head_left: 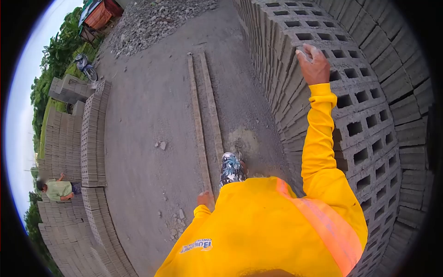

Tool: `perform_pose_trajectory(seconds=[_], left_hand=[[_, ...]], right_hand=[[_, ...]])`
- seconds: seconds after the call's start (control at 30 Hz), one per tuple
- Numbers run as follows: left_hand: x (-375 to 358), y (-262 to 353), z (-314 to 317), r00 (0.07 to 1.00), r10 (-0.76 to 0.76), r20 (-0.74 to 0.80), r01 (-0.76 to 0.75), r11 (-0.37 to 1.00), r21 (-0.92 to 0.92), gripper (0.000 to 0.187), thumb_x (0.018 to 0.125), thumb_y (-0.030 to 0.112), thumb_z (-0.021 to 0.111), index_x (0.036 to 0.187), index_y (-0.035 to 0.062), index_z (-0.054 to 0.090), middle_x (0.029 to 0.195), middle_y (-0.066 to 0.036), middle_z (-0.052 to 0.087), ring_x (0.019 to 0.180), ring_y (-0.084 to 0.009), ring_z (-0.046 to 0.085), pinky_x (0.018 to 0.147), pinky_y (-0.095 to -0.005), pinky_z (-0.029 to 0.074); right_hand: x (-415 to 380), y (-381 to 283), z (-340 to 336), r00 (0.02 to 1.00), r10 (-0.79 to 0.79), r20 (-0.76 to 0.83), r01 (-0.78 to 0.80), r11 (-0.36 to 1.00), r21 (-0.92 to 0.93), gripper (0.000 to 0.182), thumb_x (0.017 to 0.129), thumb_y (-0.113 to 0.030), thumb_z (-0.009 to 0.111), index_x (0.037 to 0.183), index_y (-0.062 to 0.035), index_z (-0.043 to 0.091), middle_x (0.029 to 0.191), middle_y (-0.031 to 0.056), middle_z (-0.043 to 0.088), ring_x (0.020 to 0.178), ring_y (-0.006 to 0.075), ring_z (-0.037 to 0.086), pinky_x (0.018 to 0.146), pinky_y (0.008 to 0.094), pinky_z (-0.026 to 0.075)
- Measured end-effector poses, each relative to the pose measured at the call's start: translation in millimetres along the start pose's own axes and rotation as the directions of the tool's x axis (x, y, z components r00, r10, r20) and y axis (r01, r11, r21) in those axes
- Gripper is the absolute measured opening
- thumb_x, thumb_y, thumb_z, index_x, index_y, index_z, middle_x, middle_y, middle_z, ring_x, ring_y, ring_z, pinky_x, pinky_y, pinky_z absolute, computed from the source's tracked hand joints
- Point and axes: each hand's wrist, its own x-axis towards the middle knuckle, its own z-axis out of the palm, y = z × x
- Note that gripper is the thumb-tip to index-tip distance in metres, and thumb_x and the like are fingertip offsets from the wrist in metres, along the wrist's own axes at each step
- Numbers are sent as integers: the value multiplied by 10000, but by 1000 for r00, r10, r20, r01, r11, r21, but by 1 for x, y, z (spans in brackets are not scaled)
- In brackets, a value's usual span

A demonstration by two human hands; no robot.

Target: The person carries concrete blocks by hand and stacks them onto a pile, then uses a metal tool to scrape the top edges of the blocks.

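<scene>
My right hand (314, 63) reaches up in a yellow sleeve and rests on the top edge of a tall stack of grey hollow concrete blocks (369, 115) at my right; its fingers curl over one block's rim. My left hand (206, 199) hangs low beside my yellow shirt, fingers closed, holding nothing visible. One foot (230, 167) in a patterned shoe steps on the dirt ground close to the stack.
Two long wooden planks (203, 115) lie along the dirt path ahead. Rows of stacked grey blocks (92, 138) line the left side, where another person (57, 189) bends over. A gravel pile (152, 21) and a parked motorbike (85, 66) are farther off.
</scene>
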Motion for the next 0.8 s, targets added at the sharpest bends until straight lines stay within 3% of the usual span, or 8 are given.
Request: perform_pose_trajectory(seconds=[0.07,0.2,0.3,0.37,0.43,0.53,0.67,0.8], left_hand=[[41,-9,-19,977,155,144,-211,704,678,421,927,368,511,1213,72,605,996,-111,703,855,-264,685,702,-419,549],[153,40,-82,982,-6,188,-102,822,561,361,914,314,510,1155,71,623,974,-136,696,847,-273,680,705,-410,542],[267,108,-168,985,16,175,-99,873,478,318,904,273,509,1112,70,637,957,-154,691,841,-280,676,708,-404,536],[358,177,-229,994,21,109,-53,953,297,292,897,246,508,1083,69,646,945,-166,688,837,-285,674,710,-399,533],[442,289,-288,999,38,-5,-38,988,-150,268,891,220,507,1054,68,656,934,-178,684,834,-289,671,711,-395,529],[486,552,-399,950,268,-158,-305,693,-653,446,943,315,509,1183,-53,583,977,-143,686,892,-214,664,815,-302,516],[562,795,-493,690,671,-272,-696,511,-504,447,934,358,543,1158,-23,612,981,-124,692,869,-205,661,787,-299,506],[668,908,-534,689,717,-106,-706,630,-324,381,937,351,543,957,-1,685,799,-78,682,732,-169,650,706,-291,505]], right_hand=[[68,0,61,999,-22,37,28,988,-150,460,894,-380,585,1231,-67,607,1215,161,617,1154,321,560,995,423,415],[190,10,182,989,66,132,10,863,-505,545,912,-448,528,1309,-75,541,1299,147,573,1254,309,484,1071,466,287],[252,4,244,842,409,352,-98,758,-645,650,902,-510,528,1349,-39,486,1356,168,519,1286,321,449,1073,468,279],[245,-12,294,926,333,180,-67,613,-787,662,904,-494,532,1355,-14,468,1384,223,473,1309,384,404,1092,501,247],[247,-19,331,974,-7,226,75,953,-294,510,887,-377,596,1278,-50,562,1362,214,497,1282,356,441,1075,493,274],[272,-116,376,897,-387,216,391,920,24,402,849,-280,667,1183,-61,623,1273,163,577,1204,323,510,986,456,348],[345,-113,482,908,-185,376,113,972,206,309,832,-256,692,1057,-47,654,1067,169,660,981,293,628,869,385,441],[439,-60,598,834,202,513,-313,940,137,225,844,-219,676,943,-18,651,862,172,682,788,288,670,751,352,501]])
